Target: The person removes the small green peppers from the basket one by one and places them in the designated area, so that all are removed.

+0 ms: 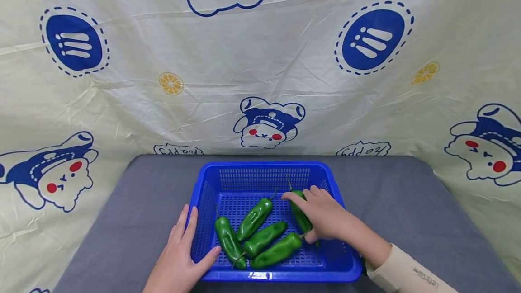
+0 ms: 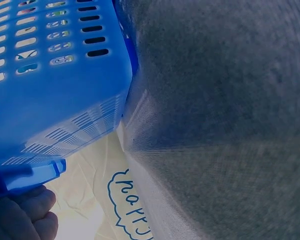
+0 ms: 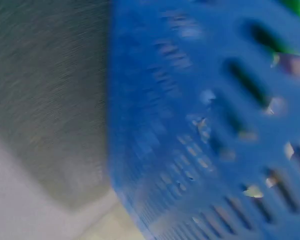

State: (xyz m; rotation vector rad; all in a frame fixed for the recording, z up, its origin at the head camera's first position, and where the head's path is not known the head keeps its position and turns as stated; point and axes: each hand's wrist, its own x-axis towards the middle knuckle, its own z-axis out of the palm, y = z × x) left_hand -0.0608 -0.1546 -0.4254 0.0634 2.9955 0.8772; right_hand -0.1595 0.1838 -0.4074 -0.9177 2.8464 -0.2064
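A blue plastic basket (image 1: 281,276) with slotted walls holds several long green peppers. My left hand (image 1: 181,252) rests at its left side, fingers straight along the rim and thumb reaching over the front left corner. In the left wrist view, fingertips (image 2: 37,212) show beside the basket's rim (image 2: 30,177). My right hand (image 1: 325,216) is inside the basket at the right, spread over one green pepper (image 1: 298,209). Its index finger extends across that pepper, and the thumb is by the lower end. Another pepper (image 1: 278,251) lies just left of the thumb. The right wrist view is blurred and shows mainly the basket wall (image 3: 190,100).
Under the basket is a table with a grey cloth (image 1: 407,207). Behind and at both sides hangs a pale curtain (image 1: 277,58) printed with blue cartoon figures. The other peppers (image 1: 255,218) lie in the basket's left and middle.
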